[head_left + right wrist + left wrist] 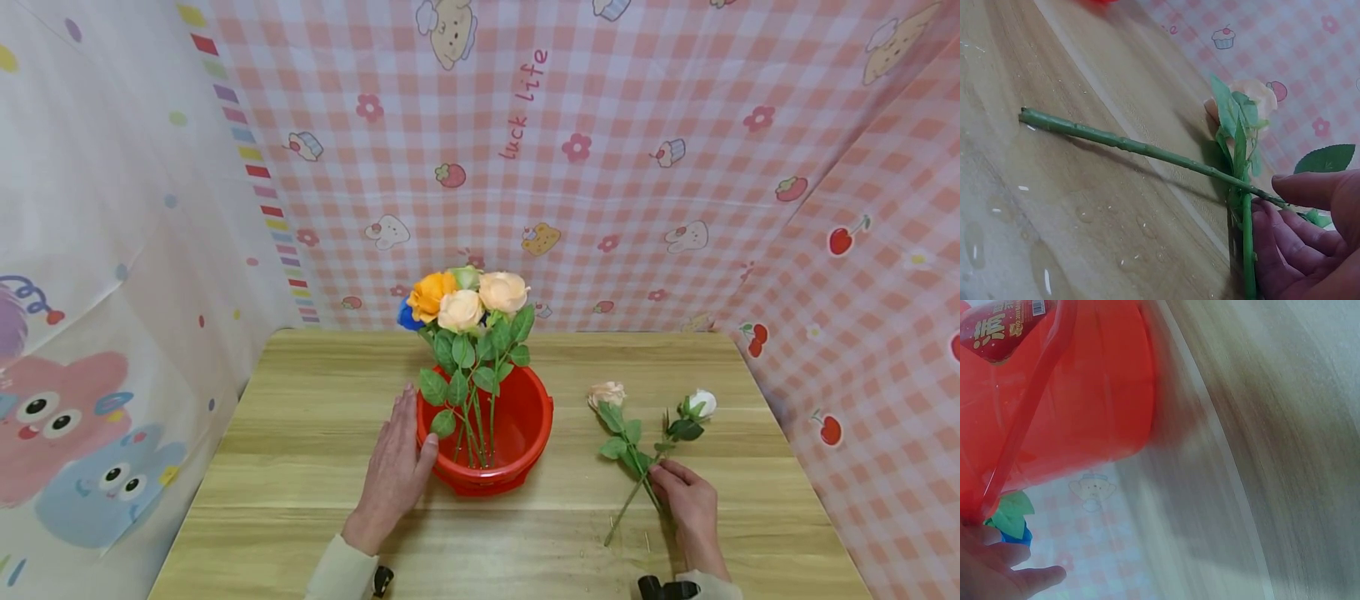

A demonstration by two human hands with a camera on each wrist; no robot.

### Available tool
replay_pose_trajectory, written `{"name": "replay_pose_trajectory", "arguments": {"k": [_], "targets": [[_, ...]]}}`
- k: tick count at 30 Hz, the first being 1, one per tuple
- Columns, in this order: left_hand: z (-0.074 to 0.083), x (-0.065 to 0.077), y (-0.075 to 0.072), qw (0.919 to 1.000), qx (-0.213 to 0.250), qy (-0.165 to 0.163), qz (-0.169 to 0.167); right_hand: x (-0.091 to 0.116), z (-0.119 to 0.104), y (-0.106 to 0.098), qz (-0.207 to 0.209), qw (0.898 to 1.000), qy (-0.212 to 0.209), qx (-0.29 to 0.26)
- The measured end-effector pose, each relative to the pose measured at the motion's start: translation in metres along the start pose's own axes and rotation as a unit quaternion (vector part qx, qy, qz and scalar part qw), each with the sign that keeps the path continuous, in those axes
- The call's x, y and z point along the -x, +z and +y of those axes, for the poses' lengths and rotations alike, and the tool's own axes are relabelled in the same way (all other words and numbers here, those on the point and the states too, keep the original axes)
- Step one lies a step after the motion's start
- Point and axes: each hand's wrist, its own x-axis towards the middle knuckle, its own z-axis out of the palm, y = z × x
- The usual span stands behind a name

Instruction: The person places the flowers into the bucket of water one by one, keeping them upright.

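Observation:
A red bucket [528, 417] stands on the table, holding several roses with green stems: peach roses [504, 292], an orange rose [432, 297], a pale green one and a partly hidden blue one [408, 315]. My left hand [393, 467] rests against the bucket's left side, fingers extended, thumb at the rim. On the right, my right hand [686, 500] pinches the stem of a white rose [702, 404] between thumb and fingers. That stem [1129, 145] crosses over the stem of a loose peach rose [606, 393], which lies on the table beside the fingertips.
Water drops [1132, 259] dot the wooden table [300, 433] near the right hand. A checked cloth [630, 192] hangs behind the table and on the right, and a white patterned cloth [150, 250] hangs on the left. The bucket's handle [1029, 412] hangs along its side.

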Motion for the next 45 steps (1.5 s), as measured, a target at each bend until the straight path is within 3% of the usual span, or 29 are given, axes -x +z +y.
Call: {"name": "replay_pose_trajectory", "arguments": {"k": [14,18,28,36,45], "targets": [[0.0,0.0,0.0,1.0,-0.001,-0.003,-0.001,0.003,-0.014,-0.001,0.013,1.0,-0.004,-0.02],[0.0,0.0,0.0,0.9999,0.0,-0.008,-0.008,0.005,-0.022,-0.003,0.017,0.999,-0.005,-0.049],[-0.002,-0.001,0.001,1.0,-0.004,0.001,0.005,0.016,-0.05,0.0,0.041,0.983,-0.018,-0.176],[-0.002,-0.001,0.001,1.0,-0.004,0.003,0.007,0.023,-0.067,0.006,0.046,0.974,-0.048,-0.218],[-0.002,-0.001,0.001,1.0,0.0,-0.006,-0.003,0.034,-0.083,0.013,0.053,0.973,-0.072,-0.212]]}}
